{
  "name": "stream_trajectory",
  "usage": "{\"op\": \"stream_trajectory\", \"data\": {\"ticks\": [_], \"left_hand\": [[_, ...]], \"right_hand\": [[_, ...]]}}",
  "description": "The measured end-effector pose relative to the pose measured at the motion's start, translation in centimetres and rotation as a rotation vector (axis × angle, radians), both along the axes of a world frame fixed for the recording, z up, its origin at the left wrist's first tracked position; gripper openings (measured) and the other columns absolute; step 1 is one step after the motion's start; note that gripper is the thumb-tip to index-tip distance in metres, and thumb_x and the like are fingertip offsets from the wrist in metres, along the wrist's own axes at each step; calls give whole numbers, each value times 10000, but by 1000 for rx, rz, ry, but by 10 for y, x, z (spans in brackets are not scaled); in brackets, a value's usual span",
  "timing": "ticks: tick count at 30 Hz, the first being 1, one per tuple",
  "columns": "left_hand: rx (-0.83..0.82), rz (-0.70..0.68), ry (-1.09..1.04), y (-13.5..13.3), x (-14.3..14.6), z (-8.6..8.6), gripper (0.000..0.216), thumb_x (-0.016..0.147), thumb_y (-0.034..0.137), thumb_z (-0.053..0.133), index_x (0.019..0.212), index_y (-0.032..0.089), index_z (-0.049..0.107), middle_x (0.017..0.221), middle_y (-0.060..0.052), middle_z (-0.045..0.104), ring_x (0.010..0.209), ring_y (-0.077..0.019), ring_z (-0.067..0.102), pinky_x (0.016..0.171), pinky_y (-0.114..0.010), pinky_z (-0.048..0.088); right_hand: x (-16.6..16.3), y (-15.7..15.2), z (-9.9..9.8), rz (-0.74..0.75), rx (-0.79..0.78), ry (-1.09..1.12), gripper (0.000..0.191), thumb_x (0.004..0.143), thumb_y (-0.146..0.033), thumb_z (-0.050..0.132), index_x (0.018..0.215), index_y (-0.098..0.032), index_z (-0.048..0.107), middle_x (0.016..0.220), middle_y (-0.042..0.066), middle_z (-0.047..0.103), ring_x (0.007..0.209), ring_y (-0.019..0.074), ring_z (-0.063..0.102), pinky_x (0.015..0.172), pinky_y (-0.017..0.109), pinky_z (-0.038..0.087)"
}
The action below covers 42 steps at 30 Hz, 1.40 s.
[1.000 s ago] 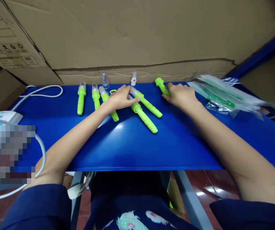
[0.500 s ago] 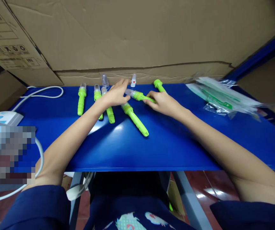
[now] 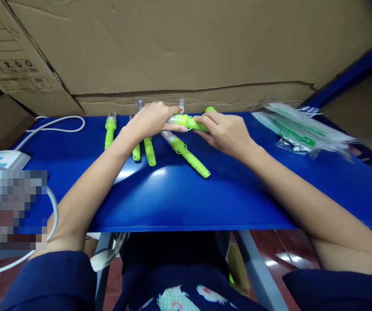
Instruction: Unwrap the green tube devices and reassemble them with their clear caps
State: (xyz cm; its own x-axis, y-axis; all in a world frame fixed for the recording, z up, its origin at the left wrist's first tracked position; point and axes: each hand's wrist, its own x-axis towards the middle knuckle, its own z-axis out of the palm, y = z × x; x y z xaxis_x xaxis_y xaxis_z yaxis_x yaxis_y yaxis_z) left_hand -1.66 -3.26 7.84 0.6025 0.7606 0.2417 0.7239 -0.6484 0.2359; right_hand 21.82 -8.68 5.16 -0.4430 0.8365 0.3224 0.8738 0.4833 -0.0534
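Gripping the clear-capped end, the left hand (image 3: pixel 152 120) has thumb and fingers closed about the green tube (image 3: pixel 186 122); over on the other end it's the right hand (image 3: pixel 228 131), fingers wrapped round the green handle; and the tube lies almost level between them, a pale yellow-green ring showing at its middle, above the blue surface (image 3: pixel 179 207)!

Just below, on the near side of both hands, a diagonal green tube (image 3: pixel 194 163) lies with its clear cap towards the left hand; two more green tubes (image 3: pixel 150 152) sit side by side under the left wrist, their upper parts partly covered; and out to the left, a lone green tube (image 3: pixel 110 131) points its clear cap at the cardboard (image 3: pixel 186 47).

Behind the left hand, a clear cap (image 3: pixel 140 103) peeks out, with a small white piece (image 3: pixel 181 105) bearing a red dot beyond the fingertips; behind the right hand, one green end (image 3: pixel 210 109) pokes up, the rest hidden; plastic packets (image 3: pixel 297 125) lie well off to the right.
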Motion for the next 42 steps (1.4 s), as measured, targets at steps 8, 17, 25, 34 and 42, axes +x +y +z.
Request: {"op": "stream_trajectory", "data": {"ticks": [8,17,25,34,42], "left_hand": [[36,134,50,3,-6,-2,492,930,653,637,1059,183,708,921,-103,690,1125,-366,663,1021,-427,468],[22,138,50,8,-11,-8,474,953,651,586,995,191,696,891,-99,698,1019,-313,683,927,-355,478],[-100,162,-191,24,-22,-19,481,973,647,534,1125,203,640,959,-77,722,975,-257,698,898,-358,517],[-198,221,-358,53,-33,-27,334,996,317,535,1291,161,548,1266,-158,695,1124,-228,689,971,-371,542],[-68,326,-233,90,13,-38,453,722,327,833,1089,147,637,1168,-144,712,1157,-301,653,1067,-462,521]], "right_hand": [[10,8,7,-302,-69,192,561,1062,-590,328,1251,-186,669,990,140,738,956,322,692,809,411,509],[14,24,-3,-134,-278,766,658,918,-822,493,1145,-223,645,954,128,736,782,257,734,660,405,607],[35,42,-10,-182,-34,896,586,908,-796,540,1134,-260,603,1157,127,723,957,271,746,812,435,627],[49,56,-20,-282,-10,864,539,989,-683,471,1213,-213,611,1126,154,721,950,280,749,797,434,612],[53,58,-18,-266,31,864,640,961,-777,424,1189,-213,622,1105,132,709,923,252,747,800,392,615]]}}
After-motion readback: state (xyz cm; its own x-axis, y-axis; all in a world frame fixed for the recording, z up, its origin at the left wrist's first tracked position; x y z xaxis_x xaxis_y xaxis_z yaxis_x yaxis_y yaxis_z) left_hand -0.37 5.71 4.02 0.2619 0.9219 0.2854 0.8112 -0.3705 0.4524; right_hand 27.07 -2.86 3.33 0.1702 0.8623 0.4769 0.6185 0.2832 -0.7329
